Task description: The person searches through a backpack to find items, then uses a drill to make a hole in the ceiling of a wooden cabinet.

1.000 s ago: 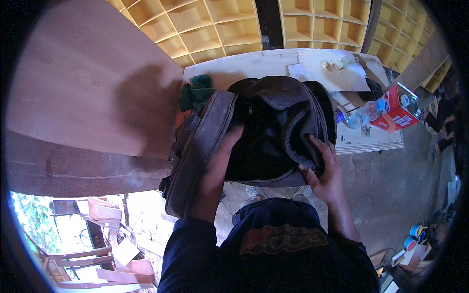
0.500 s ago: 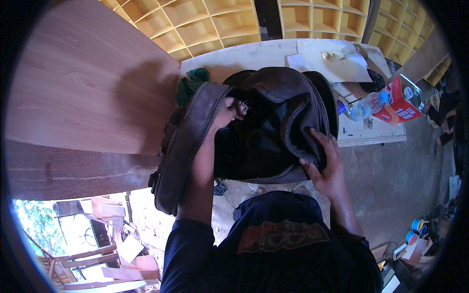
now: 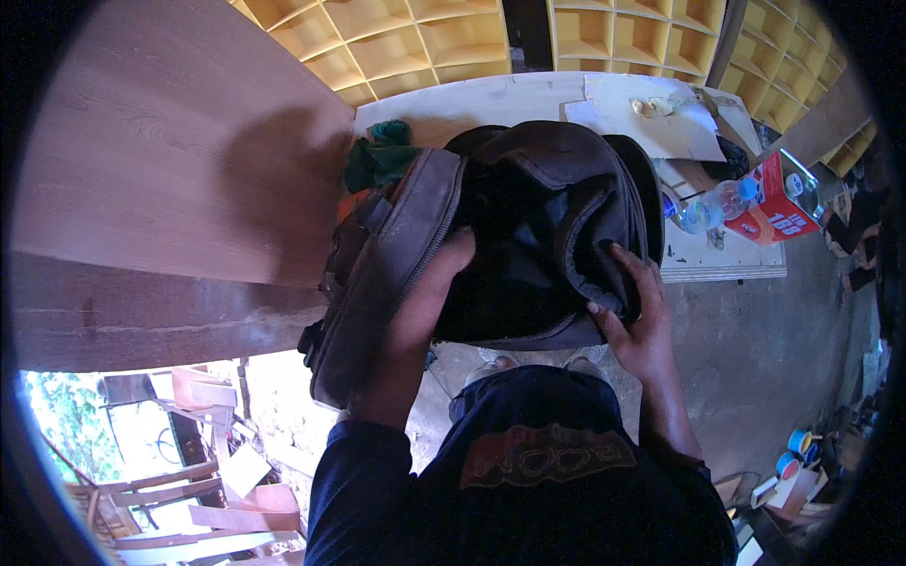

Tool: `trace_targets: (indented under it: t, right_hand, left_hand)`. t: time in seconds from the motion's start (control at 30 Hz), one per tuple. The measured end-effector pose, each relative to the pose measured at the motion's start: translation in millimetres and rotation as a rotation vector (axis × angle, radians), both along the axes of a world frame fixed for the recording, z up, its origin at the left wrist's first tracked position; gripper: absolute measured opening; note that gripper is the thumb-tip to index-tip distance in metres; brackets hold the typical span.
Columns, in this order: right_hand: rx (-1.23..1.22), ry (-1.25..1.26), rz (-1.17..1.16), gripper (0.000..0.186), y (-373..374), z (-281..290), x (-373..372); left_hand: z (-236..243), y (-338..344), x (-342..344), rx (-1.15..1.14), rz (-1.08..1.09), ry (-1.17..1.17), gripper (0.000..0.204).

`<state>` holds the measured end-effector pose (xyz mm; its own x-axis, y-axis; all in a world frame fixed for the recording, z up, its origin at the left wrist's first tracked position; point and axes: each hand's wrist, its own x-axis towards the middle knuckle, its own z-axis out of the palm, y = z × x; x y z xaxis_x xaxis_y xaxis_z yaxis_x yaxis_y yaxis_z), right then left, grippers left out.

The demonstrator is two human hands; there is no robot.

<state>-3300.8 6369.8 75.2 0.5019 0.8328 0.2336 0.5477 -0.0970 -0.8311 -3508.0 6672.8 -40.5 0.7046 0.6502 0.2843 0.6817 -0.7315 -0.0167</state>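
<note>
A dark brown backpack (image 3: 576, 156) lies unzipped on the white-topped table, its black interior facing up. My left hand (image 3: 457, 251) reaches into it, past the zipped edge of the left-hand panel. Its fingers vanish into the dark inside, so whether they hold anything is hidden. At the right side of the opening, my right hand (image 3: 646, 325) grips the bag's folded edge between thumb and fingers. A green cloth (image 3: 377, 160) lies just beyond the bag's left panel.
A large wooden panel (image 3: 170, 160) stands at the left. On the table's right are a clear plastic bottle (image 3: 713, 208), a red and white can (image 3: 779, 203) and a white sheet (image 3: 651, 123) with scraps. Yellow grid shelving (image 3: 396, 42) runs behind. Wood pieces (image 3: 236, 514) lie lower left.
My left hand has gone deeper into the backpack; its fingers showed before and are now out of sight. The left panel appears slightly farther right. My right hand keeps its grip.
</note>
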Motion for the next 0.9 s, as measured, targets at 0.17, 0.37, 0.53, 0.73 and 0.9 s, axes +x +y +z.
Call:
trace_targets:
  t: [0.17,0.37,0.53,0.73,0.9]
  right_hand:
    - [0.022,0.018,0.018,0.069,1,7,-1]
    - [-0.013,-0.046,0.03,0.07,-2,6,-3]
    - [0.028,0.039,-0.002,0.07,-2,1,-10]
    - [0.012,-0.009,-0.01,0.071,0,11,-17]
    - [0.048,-0.053,0.0,0.07,7,24,-24]
  left_hand:
    - [6,-20,-10,-0.134,0.071,-0.063,0.039]
    - [16,-34,-21,-0.21,0.101,-0.12,0.045]
    - [25,-44,-22,-0.285,0.09,-0.157,0.05]
    - [41,-47,-27,-0.399,0.085,-0.222,0.056]
    - [59,-45,-24,-0.6,0.063,-0.297,0.062]
